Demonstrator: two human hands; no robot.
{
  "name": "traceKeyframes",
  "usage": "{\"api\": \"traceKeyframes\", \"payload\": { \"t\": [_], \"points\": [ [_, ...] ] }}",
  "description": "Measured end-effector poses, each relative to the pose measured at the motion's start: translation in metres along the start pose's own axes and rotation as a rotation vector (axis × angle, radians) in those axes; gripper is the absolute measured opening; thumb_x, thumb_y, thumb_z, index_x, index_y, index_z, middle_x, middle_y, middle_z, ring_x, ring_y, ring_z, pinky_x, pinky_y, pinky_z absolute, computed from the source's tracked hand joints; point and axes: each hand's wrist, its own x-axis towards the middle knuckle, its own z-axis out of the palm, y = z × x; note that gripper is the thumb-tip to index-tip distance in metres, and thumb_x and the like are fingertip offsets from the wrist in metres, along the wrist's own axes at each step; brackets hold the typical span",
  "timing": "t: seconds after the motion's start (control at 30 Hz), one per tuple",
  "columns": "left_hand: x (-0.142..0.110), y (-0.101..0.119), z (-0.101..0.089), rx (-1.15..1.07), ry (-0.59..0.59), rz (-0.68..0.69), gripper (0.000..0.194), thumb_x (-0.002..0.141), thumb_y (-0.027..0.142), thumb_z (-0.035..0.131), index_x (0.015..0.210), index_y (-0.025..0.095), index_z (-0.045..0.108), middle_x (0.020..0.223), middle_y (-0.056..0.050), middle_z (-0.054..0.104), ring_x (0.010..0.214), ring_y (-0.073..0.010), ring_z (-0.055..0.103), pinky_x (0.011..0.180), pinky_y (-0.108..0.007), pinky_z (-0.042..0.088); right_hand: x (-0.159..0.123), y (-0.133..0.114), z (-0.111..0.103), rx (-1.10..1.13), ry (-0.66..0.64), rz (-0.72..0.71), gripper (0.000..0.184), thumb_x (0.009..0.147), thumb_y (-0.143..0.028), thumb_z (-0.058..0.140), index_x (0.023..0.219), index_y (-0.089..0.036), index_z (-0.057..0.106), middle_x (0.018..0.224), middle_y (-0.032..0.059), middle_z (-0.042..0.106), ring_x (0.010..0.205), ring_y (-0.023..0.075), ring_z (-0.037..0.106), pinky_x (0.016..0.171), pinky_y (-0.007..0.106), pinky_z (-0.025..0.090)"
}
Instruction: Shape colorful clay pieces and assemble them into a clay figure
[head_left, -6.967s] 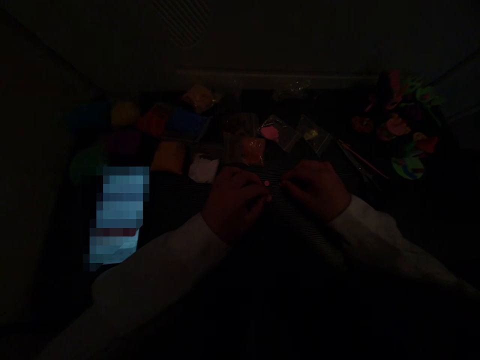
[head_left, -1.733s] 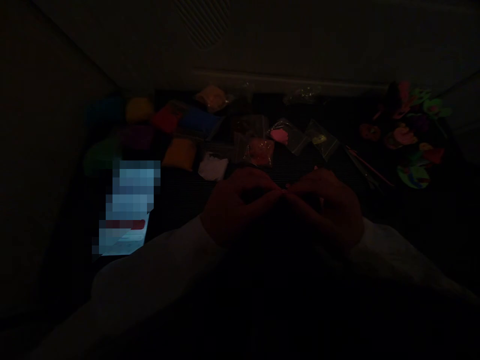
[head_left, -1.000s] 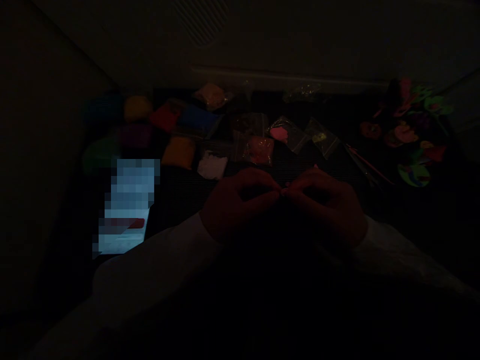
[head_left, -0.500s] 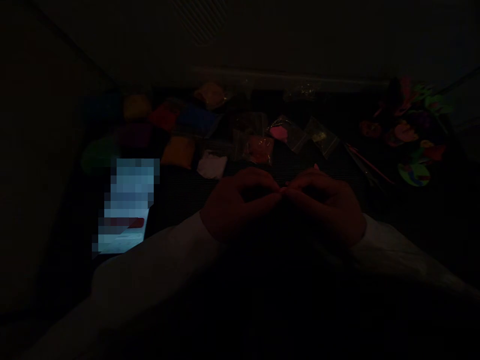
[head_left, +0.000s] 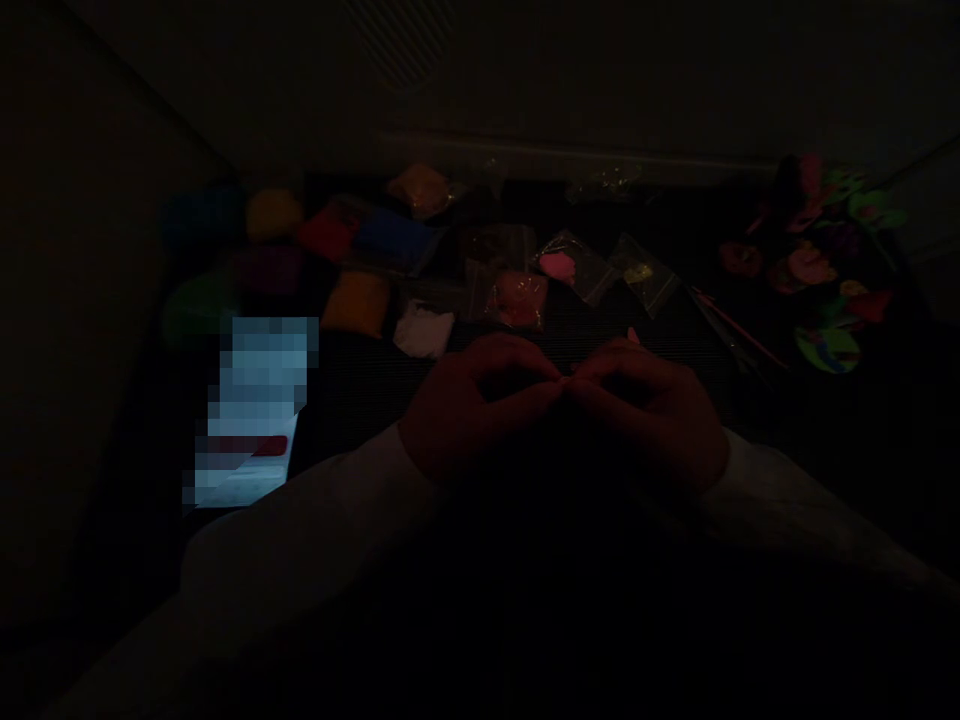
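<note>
Left hand (head_left: pixel 476 410) and right hand (head_left: pixel 656 415), brought together since the earlier frame: fingertips closed, pinching one small pink piece (head_left: pixel 565 380) where they meet, above dark worktop (head_left: pixel 345 375). Beyond: white packet (head_left: pixel 424 331) beside orange packet (head_left: pixel 357 305); clear bag (head_left: pixel 589 278), pink contents. Left side: lit screen (head_left: pixel 259 400). Right side: slim pink stick (head_left: pixel 750 334).

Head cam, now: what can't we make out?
- Shape and grip of the tiny pinkish piece: head view, covered by fingertips of the left hand and right hand.
- Text on the lit screen: head view, mostly pixelated.
- Contents of the dark bag: head view, too dim.
- Near table edge: head view, lost in darkness.
- End of the left sleeve: head view, frame edge.
</note>
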Motion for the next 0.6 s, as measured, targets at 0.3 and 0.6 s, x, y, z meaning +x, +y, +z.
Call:
{"api": "traceKeyframes", "payload": {
  "t": [0.3, 0.6],
  "points": [
    [0.0007, 0.0011, -0.0006, -0.025, 0.006, 0.009, 0.011, 0.071, 0.028, 0.058, 0.07, 0.018, 0.064, 0.084, -0.001, 0.062, 0.085, -0.0151, 0.056, 0.08, -0.027, 0.042, 0.0001, -0.0001, 0.0, -0.012, -0.02, -0.004, 0.007, 0.072, -0.027, 0.058, 0.07, -0.021, 0.06, 0.075, -0.0018, 0.059, 0.073, 0.0129, 0.055, 0.083, 0.038, 0.036],
    [0.0001, -0.0006, 0.0005, 0.01, 0.019, -0.001, 0.014, 0.068, 0.032, 0.061, 0.073, 0.019, 0.064, 0.087, -0.002, 0.062, 0.087, -0.0167, 0.055, 0.08, -0.03, 0.042, -0.0006, -0.0006, -0.0002, -0.019, -0.044, -0.006, 0.006, 0.072, -0.026, 0.058, 0.071, -0.021, 0.06, 0.075, -0.0016, 0.059, 0.074, 0.0128, 0.055, 0.084, 0.039, 0.036]
  ]
}}
